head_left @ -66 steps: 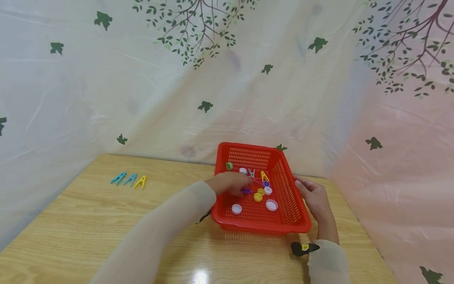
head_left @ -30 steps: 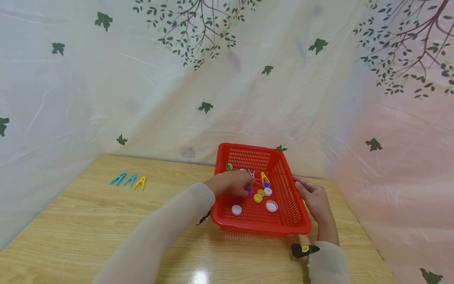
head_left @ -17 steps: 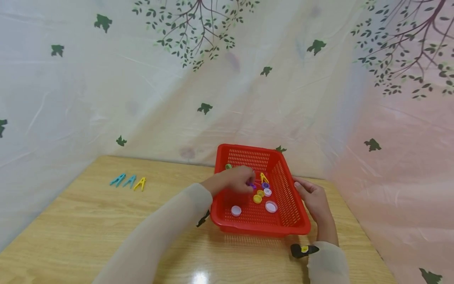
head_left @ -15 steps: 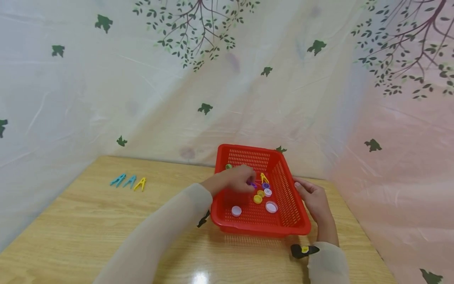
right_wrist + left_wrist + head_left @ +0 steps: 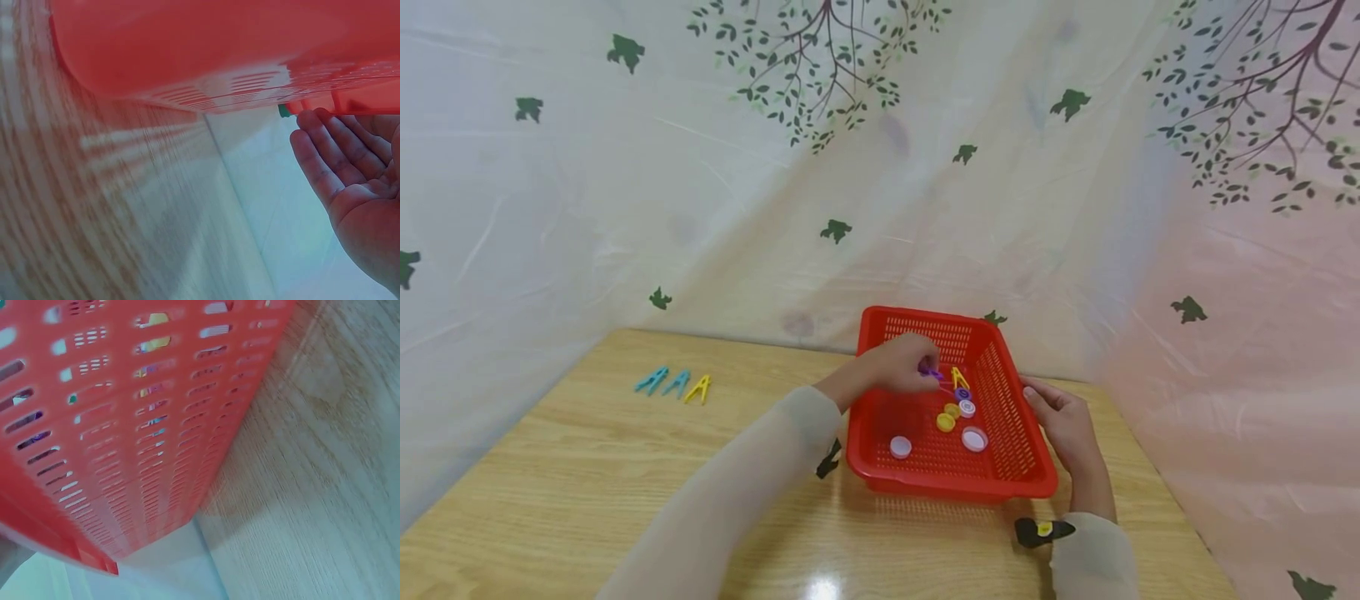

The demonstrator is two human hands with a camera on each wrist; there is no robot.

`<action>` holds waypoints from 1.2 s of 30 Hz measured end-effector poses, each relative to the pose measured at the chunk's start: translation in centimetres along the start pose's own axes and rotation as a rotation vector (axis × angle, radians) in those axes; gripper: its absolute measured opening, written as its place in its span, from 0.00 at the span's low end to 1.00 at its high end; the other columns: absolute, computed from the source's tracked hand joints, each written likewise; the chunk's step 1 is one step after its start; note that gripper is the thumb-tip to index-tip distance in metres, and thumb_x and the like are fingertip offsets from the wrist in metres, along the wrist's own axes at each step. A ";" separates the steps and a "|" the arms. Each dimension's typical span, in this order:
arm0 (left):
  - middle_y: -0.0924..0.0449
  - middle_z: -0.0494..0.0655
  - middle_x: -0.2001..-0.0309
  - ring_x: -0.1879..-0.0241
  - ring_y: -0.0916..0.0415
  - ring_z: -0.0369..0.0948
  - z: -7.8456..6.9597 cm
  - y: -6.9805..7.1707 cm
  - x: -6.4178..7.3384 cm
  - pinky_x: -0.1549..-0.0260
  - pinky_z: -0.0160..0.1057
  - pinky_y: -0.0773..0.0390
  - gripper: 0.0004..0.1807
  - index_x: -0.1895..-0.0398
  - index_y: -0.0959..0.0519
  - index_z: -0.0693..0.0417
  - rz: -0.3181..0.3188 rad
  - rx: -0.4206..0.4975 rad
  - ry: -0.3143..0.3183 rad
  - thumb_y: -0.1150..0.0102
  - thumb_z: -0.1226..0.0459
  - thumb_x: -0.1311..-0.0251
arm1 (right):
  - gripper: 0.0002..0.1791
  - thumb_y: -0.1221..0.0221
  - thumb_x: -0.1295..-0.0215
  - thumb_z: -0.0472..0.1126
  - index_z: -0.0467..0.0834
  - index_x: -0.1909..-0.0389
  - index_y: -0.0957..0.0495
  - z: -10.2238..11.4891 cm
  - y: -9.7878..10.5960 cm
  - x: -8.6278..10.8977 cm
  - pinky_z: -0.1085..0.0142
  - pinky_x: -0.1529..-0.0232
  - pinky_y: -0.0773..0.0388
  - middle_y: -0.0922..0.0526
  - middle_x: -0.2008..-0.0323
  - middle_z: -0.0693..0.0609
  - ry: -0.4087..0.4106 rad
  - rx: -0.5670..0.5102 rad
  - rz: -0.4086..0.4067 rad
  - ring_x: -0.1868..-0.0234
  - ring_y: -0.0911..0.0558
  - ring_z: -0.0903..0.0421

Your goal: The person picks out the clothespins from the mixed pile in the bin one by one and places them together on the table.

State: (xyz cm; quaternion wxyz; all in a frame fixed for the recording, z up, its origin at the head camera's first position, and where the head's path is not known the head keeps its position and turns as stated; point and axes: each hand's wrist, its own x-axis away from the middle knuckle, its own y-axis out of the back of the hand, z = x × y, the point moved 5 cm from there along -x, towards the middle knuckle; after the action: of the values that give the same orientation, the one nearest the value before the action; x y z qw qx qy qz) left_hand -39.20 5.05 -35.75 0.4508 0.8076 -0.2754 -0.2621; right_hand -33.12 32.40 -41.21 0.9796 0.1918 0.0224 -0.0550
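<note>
Over the far left part of a red plastic basket (image 5: 955, 485), my left hand (image 5: 901, 363) pinches a purple clothespin (image 5: 934, 374), partly hidden by the fingers. My right hand (image 5: 1062, 417) touches the basket's right rim from outside, its fingers fairly straight under the edge in the right wrist view. On the basket floor lie a yellow clothespin (image 5: 958, 378), a purple cap (image 5: 962, 393), yellow caps (image 5: 946, 422) and white caps (image 5: 974, 439). The left wrist view shows the perforated basket wall (image 5: 150, 444), with the left hand out of clear sight.
A row of two blue clothespins (image 5: 652, 380) and one yellow clothespin (image 5: 698, 389) lies at the left on the wooden table (image 5: 587, 467). Behind the table hangs a pale curtain (image 5: 737, 233) with leaf patterns.
My left hand has reached among the items, taken hold of the purple clothespin and lifted it up and away from me. The right hand stays at the rim.
</note>
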 end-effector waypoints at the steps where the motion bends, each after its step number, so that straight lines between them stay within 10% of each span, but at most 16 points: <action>1: 0.21 0.37 0.65 0.65 0.23 0.36 0.1 0.1 0.2 0.65 0.30 0.21 0.11 0.63 0.22 0.45 -0.012 -0.001 0.012 0.31 0.53 0.40 | 0.28 0.44 0.24 0.55 0.45 0.30 0.26 -0.1 -0.1 0.0 0.71 0.53 0.19 0.21 0.36 0.42 -0.003 -0.002 0.002 0.50 0.17 0.63; 36: 0.22 0.44 0.69 0.67 0.28 0.42 4.4 4.8 5.9 0.65 0.39 0.23 0.07 0.69 0.20 0.54 -0.271 -0.074 0.026 0.36 0.60 0.43 | 0.32 0.45 0.25 0.59 0.46 0.28 0.27 0.0 0.2 0.0 0.72 0.52 0.20 0.23 0.34 0.41 -0.008 0.036 0.015 0.48 0.18 0.62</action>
State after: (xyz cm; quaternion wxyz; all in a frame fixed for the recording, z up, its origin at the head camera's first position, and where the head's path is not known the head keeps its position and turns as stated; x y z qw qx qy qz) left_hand -38.96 -3.61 -34.58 0.4445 0.8234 -0.1482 -0.3201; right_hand -33.08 32.54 -41.11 0.9764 0.2096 0.0161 -0.0489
